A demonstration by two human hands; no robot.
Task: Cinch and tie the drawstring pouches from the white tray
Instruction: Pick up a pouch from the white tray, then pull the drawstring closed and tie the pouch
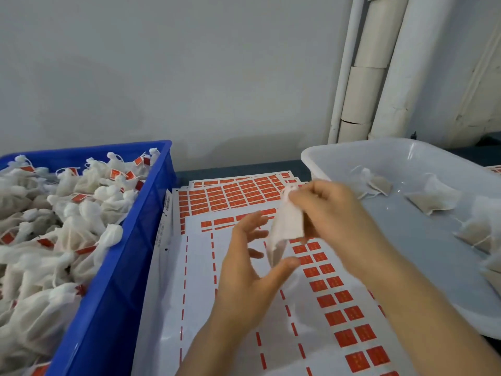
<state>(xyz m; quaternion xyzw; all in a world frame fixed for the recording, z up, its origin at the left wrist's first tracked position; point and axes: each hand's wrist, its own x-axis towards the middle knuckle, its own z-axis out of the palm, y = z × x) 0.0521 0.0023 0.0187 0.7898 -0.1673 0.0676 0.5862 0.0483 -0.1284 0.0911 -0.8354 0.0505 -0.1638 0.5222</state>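
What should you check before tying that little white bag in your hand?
1. Grip on the small white fabric pouch: ok, the right hand pinches its top.
2. Helper free: ok, the left hand is open just below the pouch.
3. Cinch of the drawstring: cannot tell, blurred.
4. More work waiting: ok, flat pouches lie in the white plastic tray.
5. Drop spot ready: ok, the blue plastic crate on the left is heaped with tied pouches.
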